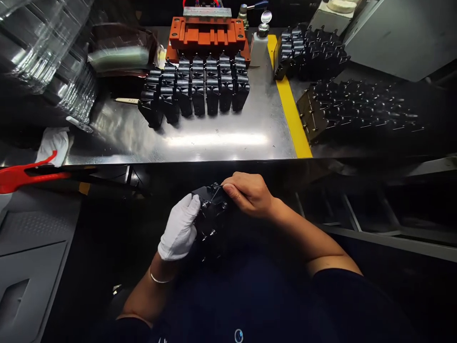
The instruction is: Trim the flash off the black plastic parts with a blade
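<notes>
Black part (211, 213), one, held between you and the tabletop (228, 150); your left hand (180, 226), gloved, grasps its side: keep that steady; your right hand (252, 193), bare, pinched closed at its far end, anything held there too small to tell: work gently

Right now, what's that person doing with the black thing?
The person is holding a black part below the table's edge. Their left hand, in a white glove, grips it, while the bare right hand pinches close to its top; whatever thin thing may be there is too small to tell. On the shiny table, a row of black pieces stands in front of an orange block.
</notes>
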`<state>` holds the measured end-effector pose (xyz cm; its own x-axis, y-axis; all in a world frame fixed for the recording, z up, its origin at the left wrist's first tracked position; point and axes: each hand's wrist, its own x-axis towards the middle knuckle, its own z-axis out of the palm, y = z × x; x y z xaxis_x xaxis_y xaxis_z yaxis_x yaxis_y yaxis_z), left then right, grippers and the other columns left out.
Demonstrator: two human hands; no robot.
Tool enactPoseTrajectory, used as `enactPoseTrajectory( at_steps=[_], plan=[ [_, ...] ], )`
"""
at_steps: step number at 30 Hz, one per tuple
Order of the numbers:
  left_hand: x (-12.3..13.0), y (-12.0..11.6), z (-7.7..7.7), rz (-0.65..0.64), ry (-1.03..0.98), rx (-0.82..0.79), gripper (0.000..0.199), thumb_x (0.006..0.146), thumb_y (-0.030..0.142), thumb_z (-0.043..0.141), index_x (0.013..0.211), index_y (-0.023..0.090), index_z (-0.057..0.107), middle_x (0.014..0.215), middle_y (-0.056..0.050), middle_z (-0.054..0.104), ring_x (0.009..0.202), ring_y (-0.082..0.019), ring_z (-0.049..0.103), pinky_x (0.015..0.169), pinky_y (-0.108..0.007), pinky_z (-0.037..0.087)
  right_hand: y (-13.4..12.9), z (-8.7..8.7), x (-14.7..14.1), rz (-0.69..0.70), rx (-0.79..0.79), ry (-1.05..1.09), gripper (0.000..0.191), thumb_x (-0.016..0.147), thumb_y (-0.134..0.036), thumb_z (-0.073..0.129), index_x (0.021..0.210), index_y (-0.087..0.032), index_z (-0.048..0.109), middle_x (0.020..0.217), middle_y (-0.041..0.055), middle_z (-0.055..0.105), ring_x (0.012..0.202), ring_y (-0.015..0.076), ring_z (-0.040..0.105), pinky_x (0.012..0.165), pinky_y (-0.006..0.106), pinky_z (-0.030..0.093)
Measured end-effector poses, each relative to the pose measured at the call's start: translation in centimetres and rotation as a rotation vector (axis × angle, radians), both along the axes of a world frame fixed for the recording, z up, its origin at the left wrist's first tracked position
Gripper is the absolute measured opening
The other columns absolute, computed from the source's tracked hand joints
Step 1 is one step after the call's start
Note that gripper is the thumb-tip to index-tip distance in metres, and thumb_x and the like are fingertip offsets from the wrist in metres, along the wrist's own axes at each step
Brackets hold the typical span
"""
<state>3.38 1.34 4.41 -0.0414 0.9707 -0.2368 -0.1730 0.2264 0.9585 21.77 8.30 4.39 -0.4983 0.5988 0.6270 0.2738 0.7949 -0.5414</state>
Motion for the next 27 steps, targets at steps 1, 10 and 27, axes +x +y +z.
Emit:
enactPoseTrajectory(
  at_steps=[1, 10, 27],
  plan=[
    [-0.1, -0.1, -0.2, 0.002, 0.013, -0.001, 0.037, 0.086, 0.053, 0.063, 0.098, 0.022, 0.078, 0.098, -0.011, 0.078, 0.091, -0.028, 0.074, 0.081, -0.037, 0.062, 0.0, -0.1, -0.1, -0.006, 0.020, -0.008, 0.023, 0.098, -0.020, 0.047, 0.084, -0.015, 0.064, 0.064, 0.0018, 0.065, 0.058, 0.0103, 0.056, 0.057, 0.023, 0.045],
    [-0.6, -0.4, -2.3, -0.017, -0.059, -0.022, 0.037, 0.090, 0.051, 0.058, 0.103, 0.022, 0.077, 0.107, -0.008, 0.077, 0.103, -0.027, 0.071, 0.096, -0.039, 0.056, 0.2, -0.5, -0.2, -0.035, 0.062, -0.057, 0.025, 0.098, -0.021, 0.049, 0.080, -0.014, 0.065, 0.063, 0.0020, 0.066, 0.055, 0.0098, 0.055, 0.055, 0.022, 0.044],
    [0.4, -0.2, -1.4, -0.050, -0.120, -0.125, 0.024, 0.088, 0.042, 0.063, 0.090, 0.023, 0.078, 0.095, -0.008, 0.078, 0.090, -0.026, 0.073, 0.080, -0.037, 0.062, 0.1, -0.7, 1.2, 0.005, 0.070, -0.191, 0.027, 0.099, -0.023, 0.048, 0.079, -0.015, 0.064, 0.060, -0.0005, 0.062, 0.053, 0.0083, 0.053, 0.052, 0.022, 0.037]
  ],
)
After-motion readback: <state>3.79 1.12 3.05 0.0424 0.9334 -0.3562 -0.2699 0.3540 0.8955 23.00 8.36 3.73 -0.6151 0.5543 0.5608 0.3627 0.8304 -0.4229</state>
